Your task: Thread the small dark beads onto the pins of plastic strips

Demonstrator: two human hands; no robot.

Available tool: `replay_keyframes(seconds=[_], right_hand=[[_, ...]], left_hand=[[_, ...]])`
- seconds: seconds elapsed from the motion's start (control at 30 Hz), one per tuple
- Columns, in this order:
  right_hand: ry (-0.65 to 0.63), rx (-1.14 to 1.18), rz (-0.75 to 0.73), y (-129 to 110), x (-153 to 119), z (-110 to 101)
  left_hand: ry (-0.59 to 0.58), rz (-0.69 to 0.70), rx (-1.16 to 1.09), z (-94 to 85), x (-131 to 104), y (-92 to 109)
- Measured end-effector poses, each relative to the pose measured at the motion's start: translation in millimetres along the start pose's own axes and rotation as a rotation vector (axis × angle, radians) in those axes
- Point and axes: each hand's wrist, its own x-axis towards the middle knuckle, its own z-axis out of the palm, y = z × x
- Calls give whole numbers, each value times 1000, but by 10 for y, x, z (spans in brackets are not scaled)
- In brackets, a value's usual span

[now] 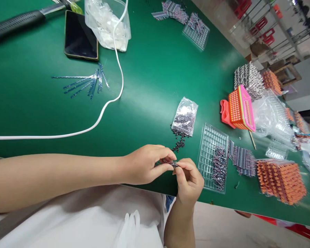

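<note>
My left hand (151, 164) reaches in from the left, thumb and fingers pinched on a small, thin dark piece (172, 164). The tips of my right hand (189, 177) are closed on the other end of that piece, so both hands meet on it near the table's front edge. Its exact kind is too small to tell. Just beyond the fingers lies a spill of tiny dark beads (179, 142), running out of a clear plastic bag (185, 116). Right of my right hand is a clear compartment tray (206, 155), with many slim purplish-dark pieces (219, 167) heaped on it.
A white cable (122, 79) curves across the green table. Blue strips (93, 81), a phone (81, 36), a black-handled tool (18, 24) and a plastic tub (127, 26) lie at back left. Rightward are stacked orange pieces (280, 181) and an orange-pink basket (240, 108).
</note>
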Motion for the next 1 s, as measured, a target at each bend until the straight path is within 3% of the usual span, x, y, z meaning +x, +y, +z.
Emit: replay_keyframes(seconds=[0.1, 0.5, 1.0], right_hand=[[26, 23, -21, -1, -4, 3], [20, -15, -168, -10, -3, -2], [22, -5, -255, 3, 0, 7]], left_hand=[[-14, -32, -21, 14, 3, -18], [102, 270, -44, 2, 1, -7], [151, 453, 104, -17, 34, -13]])
